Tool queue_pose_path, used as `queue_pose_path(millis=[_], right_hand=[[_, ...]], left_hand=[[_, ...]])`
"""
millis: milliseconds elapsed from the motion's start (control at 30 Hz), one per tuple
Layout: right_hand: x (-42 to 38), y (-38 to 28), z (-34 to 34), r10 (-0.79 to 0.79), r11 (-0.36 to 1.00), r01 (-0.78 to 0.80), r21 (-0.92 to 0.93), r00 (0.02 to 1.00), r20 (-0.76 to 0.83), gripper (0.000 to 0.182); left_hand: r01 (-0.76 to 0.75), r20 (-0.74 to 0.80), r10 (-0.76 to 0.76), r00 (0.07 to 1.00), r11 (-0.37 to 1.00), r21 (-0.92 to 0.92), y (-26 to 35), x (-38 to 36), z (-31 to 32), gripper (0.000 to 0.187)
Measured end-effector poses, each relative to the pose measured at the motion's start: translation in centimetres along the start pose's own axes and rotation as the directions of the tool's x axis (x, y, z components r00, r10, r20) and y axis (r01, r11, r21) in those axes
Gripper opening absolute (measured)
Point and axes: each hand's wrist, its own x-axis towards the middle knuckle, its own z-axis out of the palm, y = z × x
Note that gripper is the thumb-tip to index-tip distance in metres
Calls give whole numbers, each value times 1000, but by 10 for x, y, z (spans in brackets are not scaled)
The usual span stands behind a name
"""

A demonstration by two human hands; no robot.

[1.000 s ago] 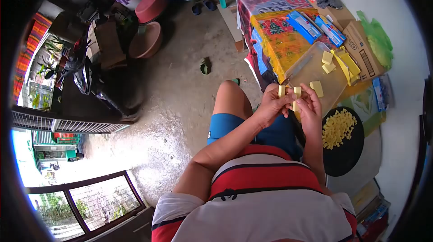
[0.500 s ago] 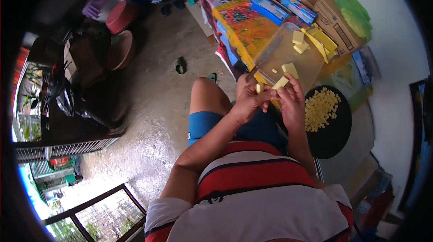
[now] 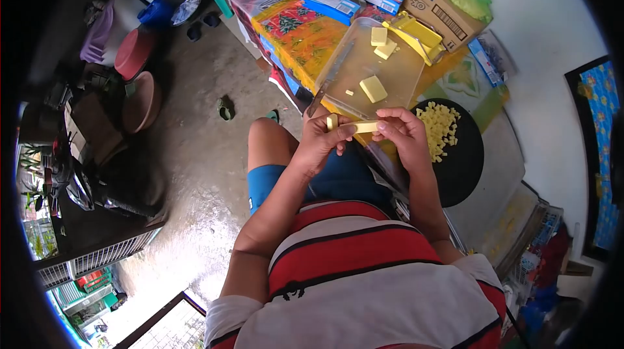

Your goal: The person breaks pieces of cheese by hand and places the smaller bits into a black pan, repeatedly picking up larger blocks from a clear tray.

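Both hands, left (image 3: 323,139) and right (image 3: 400,134), grip yellow sticks (image 3: 365,126) (above the cutting board (image 3: 390,66)).

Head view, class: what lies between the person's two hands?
A yellow strip spans the gap, pinched by the left hand and the right hand. The left hand also holds a second yellow piece. Only the head view shows it.
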Motion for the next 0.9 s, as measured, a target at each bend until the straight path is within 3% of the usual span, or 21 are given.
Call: queue_pose_path(millis=[700, 800, 900], right_hand=[[-19, 3, -21, 76, 974, -60, 216, 995, -65, 27], [-20, -2, -21, 82, 981, -55, 184, 986, -142, 25], [-17, -6, -43, -58, 998, 47, -47, 957, -284, 24]], left_hand=[[112, 73, -107, 992, 991, -68, -13, 9, 17, 15], [119, 71, -112, 991, 989, -93, -17, 10, 14, 15], [117, 67, -110, 992, 987, -114, -17, 10, 13, 15]])
